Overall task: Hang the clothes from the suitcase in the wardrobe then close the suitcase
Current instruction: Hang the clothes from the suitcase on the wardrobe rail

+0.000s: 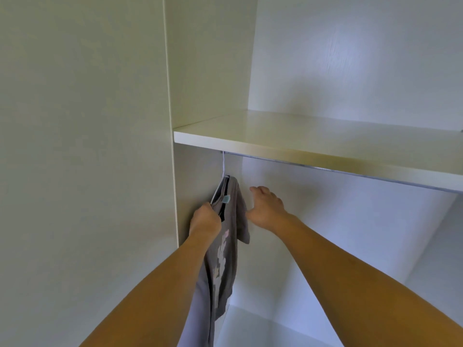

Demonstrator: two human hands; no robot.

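A grey T-shirt [226, 249] with a pale print hangs on a white hanger [223, 166], whose hook is over the metal rail [325, 169] under the wardrobe shelf, at the rail's far left end. My left hand [205, 217] grips the shirt's near shoulder at the collar. My right hand [266, 206] is beside the shirt's far shoulder with relaxed fingers, its thumb side touching the cloth. The suitcase is out of view.
A cream shelf [313, 139] juts out just above the rail. The wardrobe's left side panel [190, 184] stands right beside the shirt. The rail runs bare to the right, with the white back wall [350, 234] behind it.
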